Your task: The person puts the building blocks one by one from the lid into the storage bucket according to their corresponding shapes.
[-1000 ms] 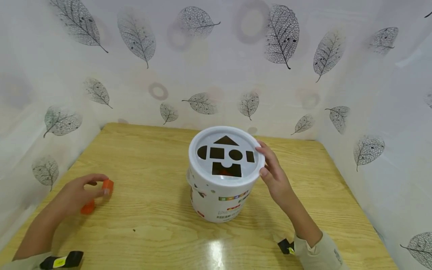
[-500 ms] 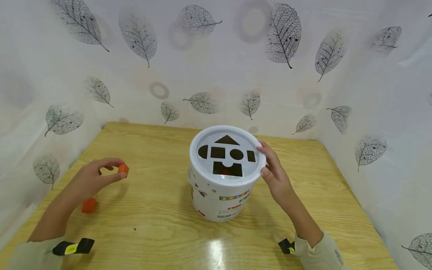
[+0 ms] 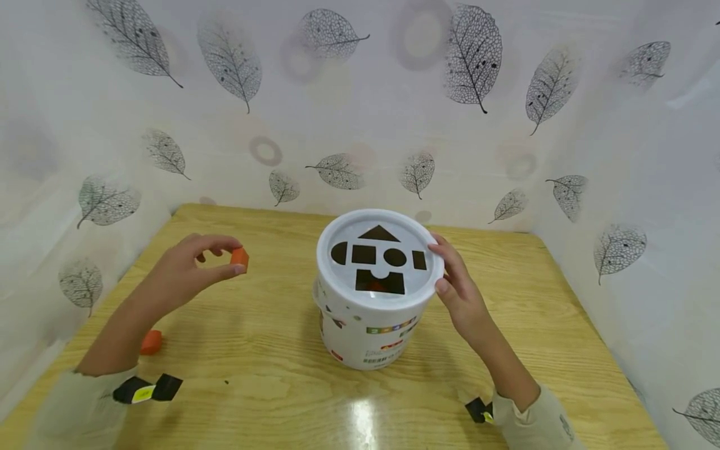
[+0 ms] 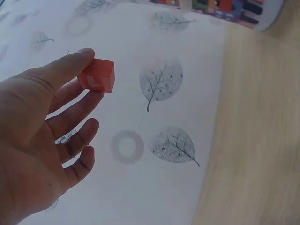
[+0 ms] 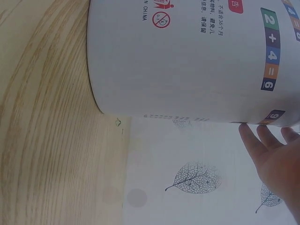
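My left hand (image 3: 182, 272) pinches a small orange-red cube block (image 3: 239, 260) between thumb and fingertips, raised over the left half of the table. A pale mark shows on one face of the block (image 4: 98, 76) in the left wrist view; the other fingers are loosely bent below it. At centre stands a white toy bucket (image 3: 365, 340), upright, its lid (image 3: 343, 284) cut with shaped holes: triangle, half circle, square, circle, rectangle and a notched arch. My right hand (image 3: 462, 300) holds the bucket's right rim, thumb nearer me and fingers farther back.
Another orange-red block (image 3: 150, 342) lies on the wooden table (image 3: 270, 400) at the left, behind the left forearm. Leaf-printed sheeting (image 3: 349, 112) rises around the back and sides of the table. Black bands with yellow tags circle both wrists.
My left hand has lifted the orange-red block from beside the other one and carried it right and away from me, toward the bucket. The right hand and bucket stay in place.
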The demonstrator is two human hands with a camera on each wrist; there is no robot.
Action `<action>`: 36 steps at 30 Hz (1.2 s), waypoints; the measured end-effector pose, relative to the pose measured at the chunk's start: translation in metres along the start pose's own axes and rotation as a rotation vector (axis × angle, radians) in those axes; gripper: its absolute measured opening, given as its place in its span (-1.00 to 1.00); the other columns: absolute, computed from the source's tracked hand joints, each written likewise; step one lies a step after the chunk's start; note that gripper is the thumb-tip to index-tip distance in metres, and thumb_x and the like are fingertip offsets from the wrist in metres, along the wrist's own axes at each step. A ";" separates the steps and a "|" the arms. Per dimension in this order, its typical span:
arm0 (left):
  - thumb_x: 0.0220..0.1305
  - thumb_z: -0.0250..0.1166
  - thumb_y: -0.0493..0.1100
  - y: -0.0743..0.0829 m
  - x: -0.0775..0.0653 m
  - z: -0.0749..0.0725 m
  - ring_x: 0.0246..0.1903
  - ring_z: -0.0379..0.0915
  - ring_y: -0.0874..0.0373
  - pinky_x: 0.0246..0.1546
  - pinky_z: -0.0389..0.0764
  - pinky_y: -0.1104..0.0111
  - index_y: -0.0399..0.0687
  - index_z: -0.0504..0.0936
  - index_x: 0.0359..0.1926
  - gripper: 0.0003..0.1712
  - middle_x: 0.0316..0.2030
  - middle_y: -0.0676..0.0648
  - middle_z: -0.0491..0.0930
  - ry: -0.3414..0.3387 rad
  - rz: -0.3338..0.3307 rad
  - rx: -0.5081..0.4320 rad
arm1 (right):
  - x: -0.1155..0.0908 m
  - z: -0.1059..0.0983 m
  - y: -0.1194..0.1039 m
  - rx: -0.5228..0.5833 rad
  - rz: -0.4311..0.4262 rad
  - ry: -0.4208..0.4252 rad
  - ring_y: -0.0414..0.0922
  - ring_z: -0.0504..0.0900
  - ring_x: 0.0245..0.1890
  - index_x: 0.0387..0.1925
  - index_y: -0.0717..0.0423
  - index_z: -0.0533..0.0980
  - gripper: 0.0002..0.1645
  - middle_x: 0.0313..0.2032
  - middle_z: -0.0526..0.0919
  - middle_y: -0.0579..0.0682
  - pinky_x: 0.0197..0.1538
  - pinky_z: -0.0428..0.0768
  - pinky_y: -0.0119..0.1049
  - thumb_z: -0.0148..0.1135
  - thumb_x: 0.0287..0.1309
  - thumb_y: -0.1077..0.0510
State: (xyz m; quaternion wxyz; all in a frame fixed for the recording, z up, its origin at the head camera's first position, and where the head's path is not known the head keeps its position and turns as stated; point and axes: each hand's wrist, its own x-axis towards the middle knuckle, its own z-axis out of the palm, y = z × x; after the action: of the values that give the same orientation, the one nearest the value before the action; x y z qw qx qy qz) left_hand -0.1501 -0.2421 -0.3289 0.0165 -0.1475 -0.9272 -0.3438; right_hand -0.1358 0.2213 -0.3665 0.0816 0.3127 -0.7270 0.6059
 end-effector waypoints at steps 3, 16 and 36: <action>0.31 0.36 0.17 0.017 0.007 0.001 0.06 0.33 0.04 -0.02 0.32 0.09 0.10 0.59 0.19 -0.49 0.14 -0.04 0.54 0.019 0.032 -0.006 | -0.001 -0.001 0.000 -0.001 0.008 -0.003 -0.17 0.31 0.43 0.52 0.18 0.09 -0.33 0.58 -0.04 0.06 0.25 0.50 -0.40 -0.08 0.57 -0.02; 0.26 0.43 0.10 0.077 0.039 0.007 -0.05 0.35 0.15 -0.03 0.36 0.13 0.16 0.65 0.12 -0.56 -0.02 0.09 0.60 0.024 0.198 -0.085 | -0.001 0.001 -0.003 0.028 -0.018 0.012 -0.16 0.32 0.42 0.51 0.18 0.12 -0.37 0.58 -0.01 0.08 0.24 0.51 -0.41 -0.07 0.57 0.04; 0.18 0.50 0.06 0.146 0.079 0.037 -0.06 0.40 0.12 -0.05 0.40 0.13 0.07 0.68 0.07 -0.54 -0.03 0.14 0.63 -0.105 0.388 -0.194 | 0.000 0.001 0.001 0.046 -0.025 0.011 -0.13 0.30 0.44 0.51 0.18 0.13 -0.36 0.58 -0.05 0.09 0.23 0.51 -0.42 -0.06 0.57 0.02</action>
State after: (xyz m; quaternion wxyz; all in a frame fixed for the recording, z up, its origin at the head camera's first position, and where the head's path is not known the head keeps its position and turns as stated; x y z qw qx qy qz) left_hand -0.1814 -0.0932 -0.2543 0.0197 -0.3417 -0.8436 -0.4138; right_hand -0.1361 0.2209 -0.3679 0.0857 0.3201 -0.7086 0.6230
